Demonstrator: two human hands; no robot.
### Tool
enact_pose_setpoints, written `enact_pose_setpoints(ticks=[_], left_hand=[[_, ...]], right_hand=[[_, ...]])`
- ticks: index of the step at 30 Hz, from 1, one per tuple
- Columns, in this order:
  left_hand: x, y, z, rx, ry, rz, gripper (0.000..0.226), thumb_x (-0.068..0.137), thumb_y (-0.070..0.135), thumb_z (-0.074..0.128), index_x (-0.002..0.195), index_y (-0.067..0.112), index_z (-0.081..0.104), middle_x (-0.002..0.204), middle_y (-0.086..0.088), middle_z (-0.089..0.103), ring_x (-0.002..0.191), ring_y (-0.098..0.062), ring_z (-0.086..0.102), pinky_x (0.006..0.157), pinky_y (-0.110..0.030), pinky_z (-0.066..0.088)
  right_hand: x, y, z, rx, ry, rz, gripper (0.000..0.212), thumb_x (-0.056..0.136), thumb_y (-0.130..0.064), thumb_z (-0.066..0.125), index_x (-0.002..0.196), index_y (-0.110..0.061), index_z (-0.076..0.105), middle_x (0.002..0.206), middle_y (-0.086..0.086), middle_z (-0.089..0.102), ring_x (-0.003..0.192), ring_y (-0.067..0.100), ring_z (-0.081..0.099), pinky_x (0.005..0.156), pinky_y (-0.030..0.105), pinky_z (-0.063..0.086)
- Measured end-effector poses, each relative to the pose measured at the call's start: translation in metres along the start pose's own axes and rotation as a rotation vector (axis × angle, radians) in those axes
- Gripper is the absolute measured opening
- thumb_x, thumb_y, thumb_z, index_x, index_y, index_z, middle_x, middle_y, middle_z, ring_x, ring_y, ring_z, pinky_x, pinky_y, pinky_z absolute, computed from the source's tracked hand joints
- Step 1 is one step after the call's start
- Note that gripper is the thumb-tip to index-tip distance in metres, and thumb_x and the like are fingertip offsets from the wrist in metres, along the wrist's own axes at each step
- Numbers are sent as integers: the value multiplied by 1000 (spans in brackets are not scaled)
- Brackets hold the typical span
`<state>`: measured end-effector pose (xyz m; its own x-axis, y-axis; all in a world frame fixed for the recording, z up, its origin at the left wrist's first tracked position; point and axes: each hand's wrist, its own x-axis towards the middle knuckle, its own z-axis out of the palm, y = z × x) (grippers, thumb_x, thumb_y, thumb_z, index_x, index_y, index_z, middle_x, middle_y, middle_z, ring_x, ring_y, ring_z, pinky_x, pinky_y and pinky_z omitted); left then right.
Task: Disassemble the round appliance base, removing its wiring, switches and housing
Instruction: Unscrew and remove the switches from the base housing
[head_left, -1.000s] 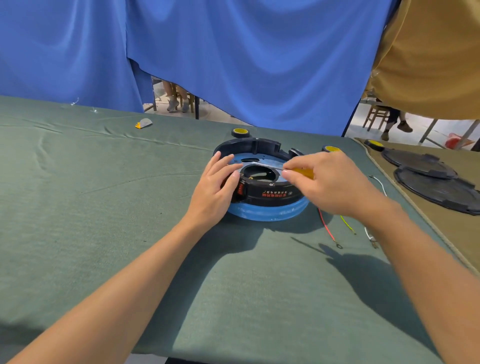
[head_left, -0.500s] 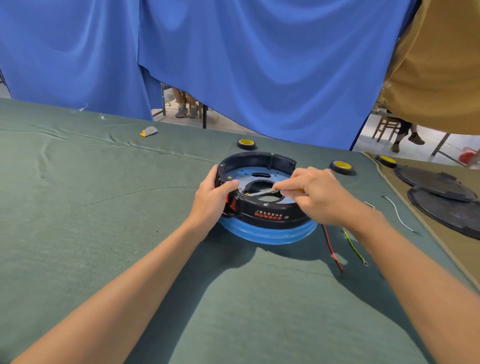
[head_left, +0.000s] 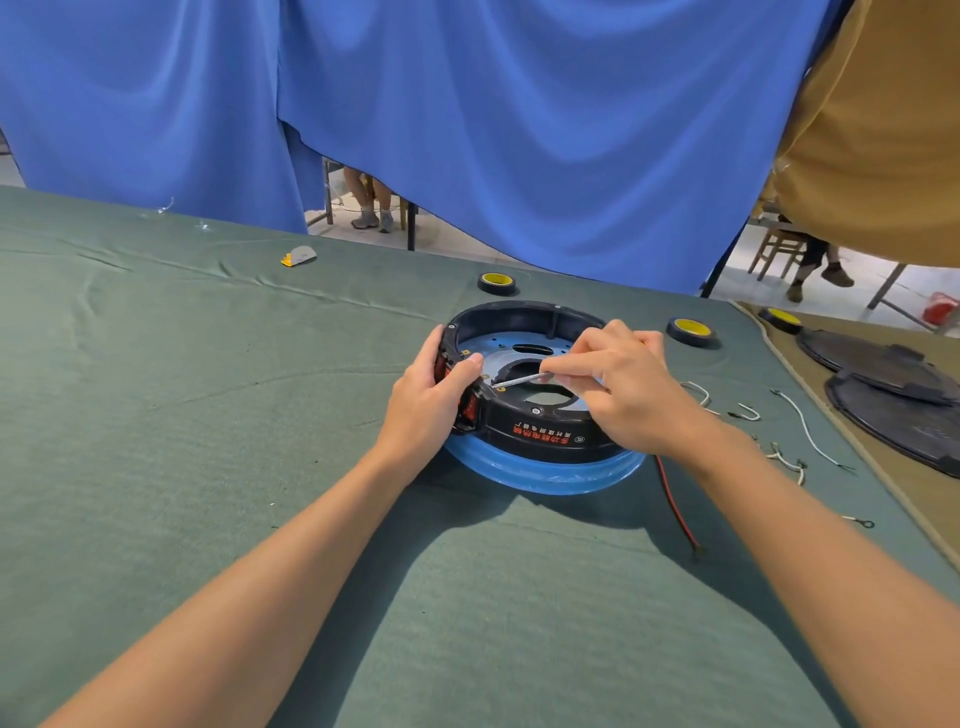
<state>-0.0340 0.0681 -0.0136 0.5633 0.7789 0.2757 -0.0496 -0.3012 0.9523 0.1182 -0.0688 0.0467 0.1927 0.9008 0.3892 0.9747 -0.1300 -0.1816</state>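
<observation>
Now, the switch corner of the round appliance base (head_left: 540, 436) is in work; the housing is not yet off.

On the green surface (head_left: 208, 467) the base lies flat near the middle. It is a black housing ring (head_left: 524, 317) seated on a blue lower rim (head_left: 545, 475), with a bluish plate and openings inside. The left hand (head_left: 431, 400) grips the left edge, its fingers curled around the red switches (head_left: 470, 408). The right hand (head_left: 623, 389) pinches a thin metal tool (head_left: 514, 382), whose tip touches the rim just beside the left thumb. To the right, loose wires (head_left: 804, 430) lie apart from the base, so I judge the wiring mostly removed. I think the next move needs a small, steady push or turn at the tip, with the left hand bracing the base against sliding.
</observation>
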Motion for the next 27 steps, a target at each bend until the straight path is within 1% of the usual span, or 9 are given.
enact_pose_setpoints(ticks=[2,5,10,15,18,21,23,25,27], left_hand=[[0,0,0,6,12,-4,24,83,48,54,97,67,54,99,29,68,97,7,62,93,-32,47],[2,-2,3,41,12,-14,22,83,49,50,103,60,51,97,28,68,100,1,62,100,-38,45],[3,-2,5,122,48,-8,46,81,53,43,125,40,48,94,28,64,94,11,55,87,-32,38],[4,0,6,132,55,-19,51,81,53,42,128,36,48,101,20,66,100,-6,58,89,-34,38],[3,0,7,140,63,-24,56,80,55,41,133,36,46,97,25,63,98,-5,55,87,-34,34],[3,1,8,107,82,-34,55,79,54,45,131,36,48,91,32,62,95,1,55,94,-36,38],[3,0,8,26,85,-25,51,80,51,50,129,35,52,98,28,65,102,-3,59,103,-41,41],[2,-2,7,-48,76,-19,56,81,48,54,134,32,50,110,22,65,112,-8,59,107,-43,42],[0,-2,4,-81,60,7,63,83,46,56,143,29,43,119,22,61,120,-5,55,110,-39,40]], right_hand=[[0,1,1,20,-2,3,30,101,-20,48,105,-37,72,90,-10,53,96,9,36,89,32,16],[2,2,0,17,-23,-15,30,101,-18,49,105,-37,72,92,-7,54,96,10,36,87,32,15],[5,2,0,8,-22,-53,32,100,-14,49,105,-35,73,92,-6,56,95,9,35,84,34,15],[6,1,1,-36,38,-110,32,96,-9,53,102,-32,75,88,-6,55,92,9,36,81,36,14],[6,-2,-2,-81,55,-139,32,94,-7,55,104,-31,75,88,-6,55,92,11,37,77,33,11],[1,-7,-5,-167,86,-161,32,91,-4,58,104,-28,74,89,-1,58,93,20,46,81,40,18],[-4,-12,-7,-273,94,-168,33,88,-3,59,107,-25,73,90,3,60,92,26,50,81,47,26],[-10,-17,-10,-409,115,-155,34,85,-4,60,111,-24,71,91,7,61,90,29,52,79,46,30],[-18,-27,-13,-488,197,-97,33,82,-7,60,110,-23,70,88,8,63,82,31,54,72,40,33]])
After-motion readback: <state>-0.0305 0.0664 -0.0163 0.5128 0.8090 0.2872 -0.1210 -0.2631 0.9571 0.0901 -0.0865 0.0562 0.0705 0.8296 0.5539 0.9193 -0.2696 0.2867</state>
